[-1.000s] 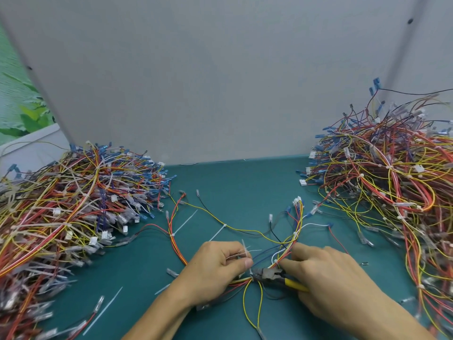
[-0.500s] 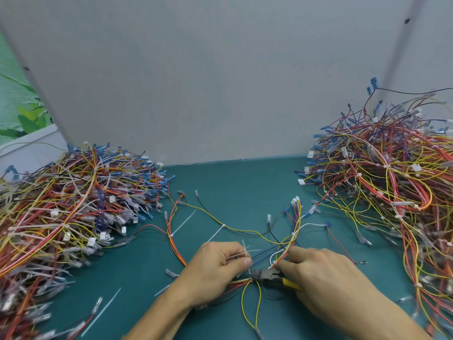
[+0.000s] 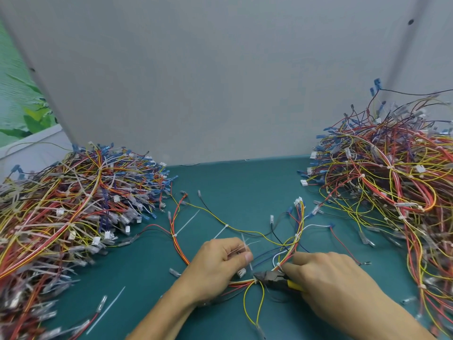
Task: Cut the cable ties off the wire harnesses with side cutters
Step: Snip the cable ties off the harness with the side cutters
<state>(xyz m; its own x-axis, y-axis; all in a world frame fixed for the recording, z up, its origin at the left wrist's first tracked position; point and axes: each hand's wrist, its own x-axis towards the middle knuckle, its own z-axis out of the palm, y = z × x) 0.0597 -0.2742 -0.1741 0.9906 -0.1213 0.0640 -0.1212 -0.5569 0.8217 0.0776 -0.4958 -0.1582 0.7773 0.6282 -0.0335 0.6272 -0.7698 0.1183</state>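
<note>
A loose wire harness (image 3: 289, 244) of red, yellow, blue and black wires lies spread on the green mat in front of me. My left hand (image 3: 218, 266) grips its bundled wires and pinches several cut white cable ties (image 3: 245, 244) between thumb and fingers. My right hand (image 3: 328, 283) holds the yellow-handled side cutters (image 3: 272, 276), whose jaws sit at a white cable tie (image 3: 255, 280) on the bundle just right of my left hand. Two more white ties (image 3: 221, 231) still wrap the harness farther back.
A big heap of harnesses (image 3: 68, 212) fills the left side and another heap (image 3: 392, 182) fills the right. A grey wall (image 3: 220, 82) closes the back of the green mat (image 3: 245, 187). A loose cut tie (image 3: 105, 310) lies near the front left.
The hands and cutters have stayed at the same spot on the bundle; my right hand has edged slightly left and up along the harness. The view shifted a little.
</note>
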